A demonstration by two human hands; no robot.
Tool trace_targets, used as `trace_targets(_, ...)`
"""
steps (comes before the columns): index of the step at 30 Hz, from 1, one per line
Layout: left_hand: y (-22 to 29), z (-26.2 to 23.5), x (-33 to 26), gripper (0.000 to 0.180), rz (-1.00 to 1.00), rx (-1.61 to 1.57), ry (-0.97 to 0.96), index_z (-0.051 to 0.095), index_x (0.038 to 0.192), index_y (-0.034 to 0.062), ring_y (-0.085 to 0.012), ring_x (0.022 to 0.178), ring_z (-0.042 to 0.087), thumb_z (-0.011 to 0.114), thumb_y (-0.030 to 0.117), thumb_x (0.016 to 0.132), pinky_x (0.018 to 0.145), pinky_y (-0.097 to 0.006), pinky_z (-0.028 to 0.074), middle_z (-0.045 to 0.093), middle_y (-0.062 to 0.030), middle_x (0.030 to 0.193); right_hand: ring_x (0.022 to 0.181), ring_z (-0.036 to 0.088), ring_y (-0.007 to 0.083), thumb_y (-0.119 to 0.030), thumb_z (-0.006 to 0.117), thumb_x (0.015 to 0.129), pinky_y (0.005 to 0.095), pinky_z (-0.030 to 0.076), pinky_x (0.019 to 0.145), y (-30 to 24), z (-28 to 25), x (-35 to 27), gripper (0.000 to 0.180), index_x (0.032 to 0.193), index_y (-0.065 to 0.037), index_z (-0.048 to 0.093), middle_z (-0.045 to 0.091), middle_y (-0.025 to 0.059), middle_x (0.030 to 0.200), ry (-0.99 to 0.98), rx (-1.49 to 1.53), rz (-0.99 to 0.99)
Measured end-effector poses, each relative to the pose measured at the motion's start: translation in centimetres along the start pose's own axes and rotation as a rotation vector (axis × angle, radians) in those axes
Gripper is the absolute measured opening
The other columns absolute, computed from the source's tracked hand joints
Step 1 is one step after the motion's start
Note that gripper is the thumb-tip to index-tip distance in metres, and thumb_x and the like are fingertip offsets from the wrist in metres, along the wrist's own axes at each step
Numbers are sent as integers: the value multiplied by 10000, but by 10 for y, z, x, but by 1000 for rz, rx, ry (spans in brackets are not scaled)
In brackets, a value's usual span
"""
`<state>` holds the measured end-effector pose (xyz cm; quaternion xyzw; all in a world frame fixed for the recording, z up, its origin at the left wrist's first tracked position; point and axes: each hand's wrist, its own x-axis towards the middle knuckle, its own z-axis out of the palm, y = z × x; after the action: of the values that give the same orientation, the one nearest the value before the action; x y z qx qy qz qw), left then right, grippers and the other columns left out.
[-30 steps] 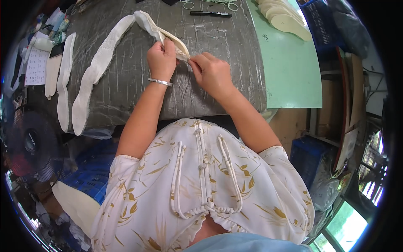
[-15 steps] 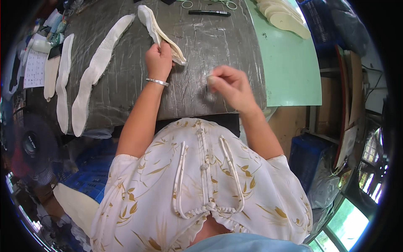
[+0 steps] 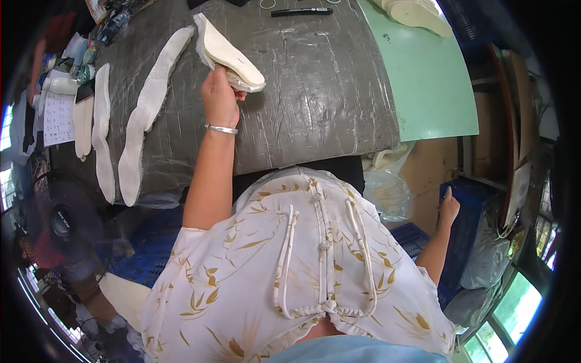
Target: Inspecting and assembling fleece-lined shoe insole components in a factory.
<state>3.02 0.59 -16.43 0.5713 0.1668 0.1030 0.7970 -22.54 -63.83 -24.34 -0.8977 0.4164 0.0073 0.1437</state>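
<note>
My left hand (image 3: 219,100) is closed around the edge of a cream insole with white fleece (image 3: 230,53), over the far middle of the grey-covered table (image 3: 315,91). Its smooth cream face is turned up, and the fleece shows along its edges. Well out to the right and below table height, my right hand (image 3: 449,209) is beside a blue crate (image 3: 463,227). One digit of it points up; the other fingers are hidden. A long wavy fleece piece (image 3: 148,100) and a narrower fleece piece (image 3: 103,133) lie to the left of the insole.
A black marker (image 3: 301,11) lies at the table's far side. Cream sole-shaped pieces (image 3: 417,17) are stacked on a green sheet (image 3: 423,91) at the right. A fan (image 3: 60,221) stands low at the left. Plastic bags (image 3: 387,190) hang below the table's right edge.
My right hand has gone from above the table to the far right, low beside the crate. The insole in my left hand has turned so its smooth cream face shows.
</note>
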Motion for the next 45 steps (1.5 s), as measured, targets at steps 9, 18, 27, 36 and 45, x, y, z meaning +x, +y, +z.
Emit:
trace_targets(9,-20,-3,-15,405,120,353,-64,568,761,9,-106,486,581,516,312,1023,448,-257,458,606,-45,600,822,659,409,-442,588,928,462,519,762,-58,1,6,448,833,-31,739,706,188,837,127,-268,-123)
trace_targets(18,-34,10,-36,405,251,551,-218,564,758,1,-107,532,570,554,318,1010,482,-297,436,598,-73,605,925,621,152,-180,748,857,290,524,752,-456,39,-159,489,1275,0,568,616,100,1154,-737,833,-1156)
trace_targets(27,-35,-15,-29,375,-3,234,-359,620,1020,-6,-89,763,617,472,338,1051,700,-247,513,662,-38,881,740,620,92,-189,659,936,245,503,673,-499,73,-171,240,1011,33,716,697,42,835,-1058,916,-816)
trace_targets(36,-32,-15,-44,384,-17,7,-441,498,1257,-19,-111,1045,575,560,268,1010,898,-268,472,600,-66,1160,734,633,103,-204,701,904,271,519,675,-501,78,-175,264,977,49,725,719,70,824,-1077,978,-795)
trace_targets(45,-28,-13,-49,261,25,171,-338,615,1141,-70,-82,876,631,665,62,922,781,-217,513,683,-69,1021,822,654,111,-208,674,941,259,540,775,-493,74,-173,265,1034,38,707,706,63,918,-1146,1089,-609)
